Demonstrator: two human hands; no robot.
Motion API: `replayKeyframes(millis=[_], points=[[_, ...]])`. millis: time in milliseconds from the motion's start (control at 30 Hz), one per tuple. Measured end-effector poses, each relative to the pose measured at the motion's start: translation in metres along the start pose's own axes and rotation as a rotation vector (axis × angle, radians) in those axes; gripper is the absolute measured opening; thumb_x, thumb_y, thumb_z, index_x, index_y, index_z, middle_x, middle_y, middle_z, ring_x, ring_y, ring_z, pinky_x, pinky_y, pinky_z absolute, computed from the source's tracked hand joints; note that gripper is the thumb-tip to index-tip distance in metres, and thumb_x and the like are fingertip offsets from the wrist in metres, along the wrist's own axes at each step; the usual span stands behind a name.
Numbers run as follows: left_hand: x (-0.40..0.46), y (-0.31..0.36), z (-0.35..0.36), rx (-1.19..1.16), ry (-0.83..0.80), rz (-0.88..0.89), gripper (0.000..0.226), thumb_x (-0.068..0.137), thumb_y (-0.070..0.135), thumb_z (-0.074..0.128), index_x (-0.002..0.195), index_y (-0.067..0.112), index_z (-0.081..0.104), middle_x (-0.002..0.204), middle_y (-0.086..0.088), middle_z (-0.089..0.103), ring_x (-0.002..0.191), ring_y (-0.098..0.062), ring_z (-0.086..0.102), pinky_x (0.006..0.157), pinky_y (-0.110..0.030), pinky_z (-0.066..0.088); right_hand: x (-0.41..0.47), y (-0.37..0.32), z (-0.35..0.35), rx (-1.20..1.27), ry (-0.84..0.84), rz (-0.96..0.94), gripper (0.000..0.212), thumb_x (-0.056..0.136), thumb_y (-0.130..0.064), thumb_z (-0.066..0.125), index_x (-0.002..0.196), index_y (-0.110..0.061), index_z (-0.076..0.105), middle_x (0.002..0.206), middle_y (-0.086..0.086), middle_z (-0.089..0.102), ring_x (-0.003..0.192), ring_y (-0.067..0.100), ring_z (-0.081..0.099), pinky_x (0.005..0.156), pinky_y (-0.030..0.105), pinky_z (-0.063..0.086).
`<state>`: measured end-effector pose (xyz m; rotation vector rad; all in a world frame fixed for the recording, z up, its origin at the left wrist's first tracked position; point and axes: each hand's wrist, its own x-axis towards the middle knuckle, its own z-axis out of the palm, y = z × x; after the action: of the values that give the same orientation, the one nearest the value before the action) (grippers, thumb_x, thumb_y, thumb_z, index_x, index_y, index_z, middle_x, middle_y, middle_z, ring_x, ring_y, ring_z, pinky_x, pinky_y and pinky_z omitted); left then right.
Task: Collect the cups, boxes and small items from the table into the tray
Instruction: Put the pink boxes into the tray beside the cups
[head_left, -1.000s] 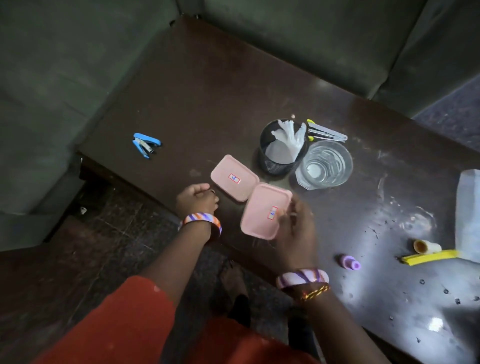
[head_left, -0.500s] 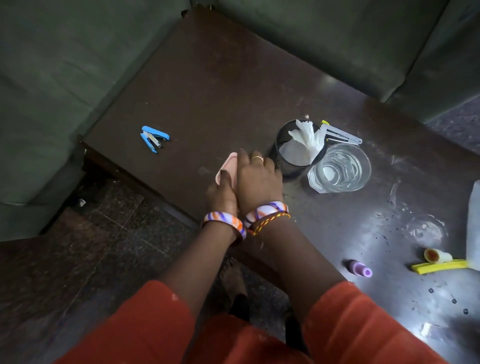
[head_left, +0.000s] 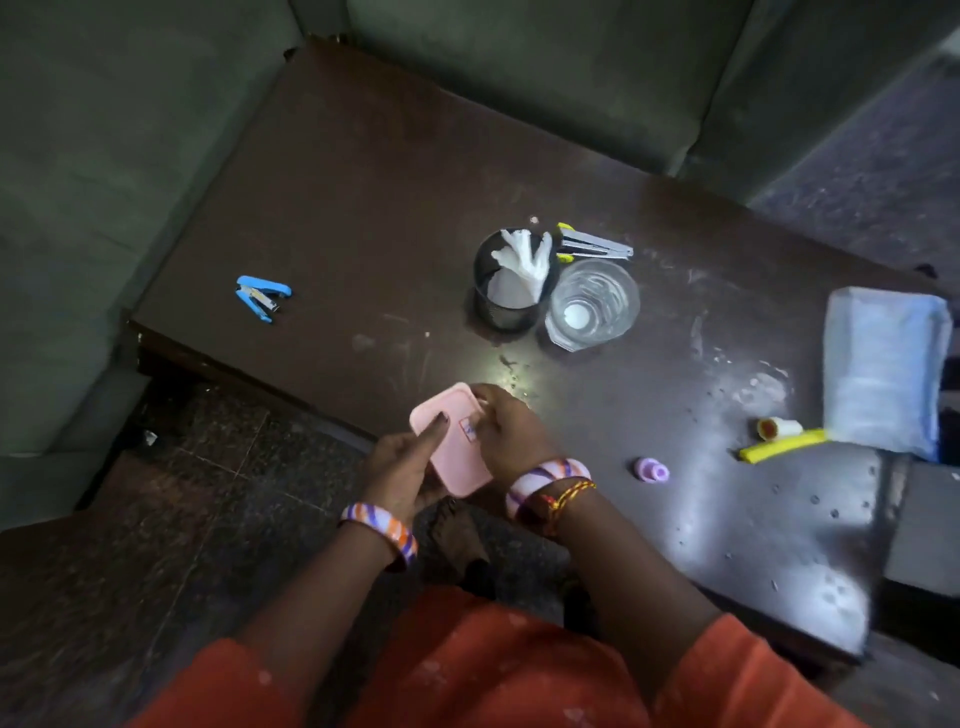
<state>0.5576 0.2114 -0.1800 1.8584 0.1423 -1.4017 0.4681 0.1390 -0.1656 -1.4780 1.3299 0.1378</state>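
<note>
Both hands hold a pink box (head_left: 453, 448) above the table's near edge; a second pink box cannot be made out. My left hand (head_left: 402, 467) grips it from the left with the thumb on the lid. My right hand (head_left: 511, 434) grips its right side. A black mesh cup (head_left: 511, 283) with white tissue stands mid-table beside a clear glass (head_left: 592, 306). A blue stapler (head_left: 262, 297) lies far left. A purple cap (head_left: 652, 470), a small white tube (head_left: 776, 427) and a yellow strip (head_left: 782, 446) lie to the right. No tray is in view.
The dark wooden table (head_left: 363, 171) is hemmed by green sofas at the back and left. A grey-and-yellow cutter (head_left: 595, 245) lies behind the glass. A pale blue packet (head_left: 883, 369) rests at the right edge. My foot shows on the dark floor below.
The two pink boxes were brought together by both hands on the table. Now the hands have lifted a pink box back to the near edge.
</note>
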Motion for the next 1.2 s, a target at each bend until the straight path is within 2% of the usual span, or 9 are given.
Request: replayKeyframes(millis=[100,200,333,433,567,700,867,1000,1200], points=[[-0.028,-0.004,0.023,0.091,-0.1,-0.005,0.008,0.084,0.015,0.062,0.076,0.013,0.059,0.063,-0.001,0.064,0.049,-0.007,0.064,0.038,-0.016,0.049,-0.024,0.022,-0.022,0.13,-0.019,0.079,0.04,0.09,-0.009,0.049,0.129,-0.014,0.051,0.127,0.012,0.06,0.111,0.025,0.057,0.089,0.029,0.044],[-0.05,-0.003,0.056,0.201,-0.236,-0.024,0.016,0.078,0.009,0.069,0.089,0.009,0.057,0.075,-0.005,0.061,0.041,0.002,0.061,0.038,-0.014,0.049,-0.052,0.048,-0.055,0.291,0.004,0.167,0.039,0.09,-0.007,0.049,0.128,-0.012,0.051,0.11,0.011,0.064,0.101,0.024,0.06,0.087,0.031,0.049],[-0.087,0.008,0.116,0.417,-0.452,0.013,0.053,0.066,0.01,0.076,0.111,0.001,0.049,0.092,-0.011,0.061,0.067,-0.015,0.063,0.044,-0.021,0.05,-0.11,0.076,-0.121,0.579,0.123,0.294,0.043,0.092,-0.005,0.045,0.134,-0.015,0.041,0.095,0.008,0.057,0.074,0.017,0.057,0.051,0.019,0.048],[-0.123,0.024,0.174,0.559,-0.598,0.147,0.077,0.045,0.023,0.081,0.113,0.003,0.05,0.1,-0.016,0.065,0.085,-0.029,0.066,0.065,-0.034,0.054,-0.164,0.095,-0.179,0.791,0.246,0.276,0.045,0.092,-0.005,0.045,0.135,-0.015,0.041,0.107,0.009,0.056,0.092,0.023,0.056,0.063,0.027,0.046],[-0.181,0.041,0.274,0.594,-0.835,0.284,0.053,0.067,0.008,0.078,0.112,0.001,0.051,0.094,-0.012,0.066,0.073,-0.019,0.063,0.058,-0.028,0.055,-0.223,0.118,-0.264,0.824,0.484,0.12,0.04,0.093,-0.004,0.044,0.131,-0.012,0.046,0.11,0.01,0.059,0.085,0.018,0.058,0.066,0.029,0.049],[-0.256,0.047,0.387,0.627,-1.014,0.498,0.016,0.076,0.004,0.07,0.07,0.013,0.059,0.05,0.006,0.066,0.044,-0.001,0.061,0.045,-0.018,0.052,-0.272,0.15,-0.363,0.736,0.7,-0.031,0.032,0.093,0.001,0.045,0.121,-0.013,0.05,0.093,0.012,0.065,0.057,0.005,0.063,0.052,0.025,0.053],[-0.341,0.014,0.521,0.546,-1.05,0.418,0.016,0.082,0.007,0.063,0.081,0.013,0.049,0.077,-0.003,0.058,0.062,-0.009,0.058,0.043,-0.018,0.051,-0.324,0.23,-0.5,0.674,0.663,0.025,0.014,0.094,-0.01,0.046,0.091,-0.022,0.052,0.086,0.003,0.06,0.07,0.017,0.06,0.051,0.031,0.056],[-0.357,-0.033,0.604,0.67,-1.063,0.25,0.01,0.084,0.019,0.062,0.083,0.021,0.052,0.085,0.001,0.052,0.08,-0.011,0.049,0.06,-0.025,0.046,-0.336,0.32,-0.566,0.761,0.65,0.198,0.003,0.092,-0.016,0.052,0.091,-0.016,0.055,0.087,0.008,0.062,0.081,0.025,0.062,0.077,0.049,0.053],[-0.338,-0.098,0.664,0.762,-0.959,0.034,0.012,0.09,0.014,0.053,0.078,0.016,0.053,0.078,-0.002,0.046,0.072,-0.013,0.047,0.07,-0.024,0.043,-0.297,0.458,-0.575,1.1,0.446,0.387,0.018,0.094,-0.029,0.048,0.095,-0.013,0.054,0.077,0.006,0.068,0.067,0.022,0.065,0.06,0.036,0.054]])
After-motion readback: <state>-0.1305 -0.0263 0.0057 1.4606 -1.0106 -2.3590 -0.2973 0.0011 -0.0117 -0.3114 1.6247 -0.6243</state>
